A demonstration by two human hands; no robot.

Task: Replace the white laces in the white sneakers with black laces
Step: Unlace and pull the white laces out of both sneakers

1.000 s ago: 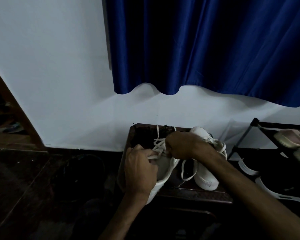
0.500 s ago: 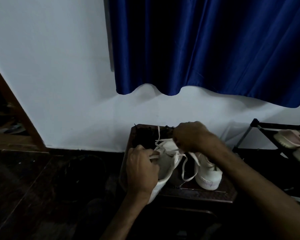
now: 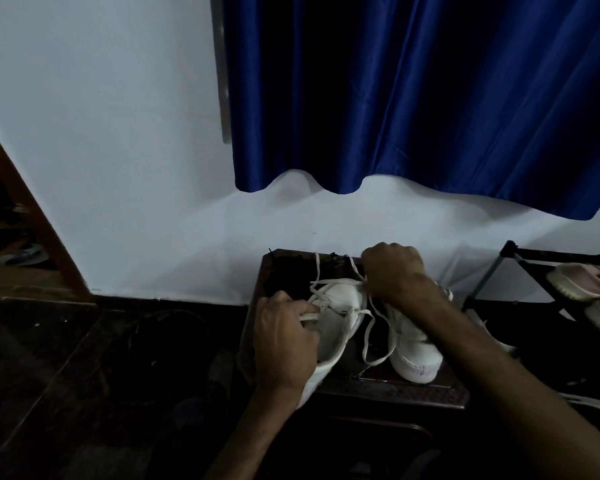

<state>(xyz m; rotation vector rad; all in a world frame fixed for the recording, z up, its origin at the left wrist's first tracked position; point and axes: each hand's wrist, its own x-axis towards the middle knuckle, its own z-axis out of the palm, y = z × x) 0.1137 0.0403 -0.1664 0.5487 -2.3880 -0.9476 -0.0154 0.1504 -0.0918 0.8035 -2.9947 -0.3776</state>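
Two white sneakers stand on a small dark wooden stool (image 3: 388, 386). My left hand (image 3: 283, 344) grips the left sneaker (image 3: 340, 317) at its side, fingers curled over a strand of white lace (image 3: 371, 337). My right hand (image 3: 394, 271) is above the sneaker's toe end, fingers curled and pinching the white lace, which runs loose in loops over the shoe and down between the two sneakers. The right sneaker (image 3: 413, 355) is partly hidden under my right forearm. A dark tangle at the stool's back (image 3: 288, 271) may be the black laces; I cannot tell.
A white wall and a blue curtain (image 3: 413, 98) rise behind the stool. A black shoe rack (image 3: 520, 258) with pale shoes (image 3: 582, 282) stands at the right. Dark floor lies to the left, with a wooden door frame (image 3: 32, 216) at the far left.
My right hand has moved up and away from the left sneaker, drawing the white lace out with it. My left hand has kept its hold on the sneaker.
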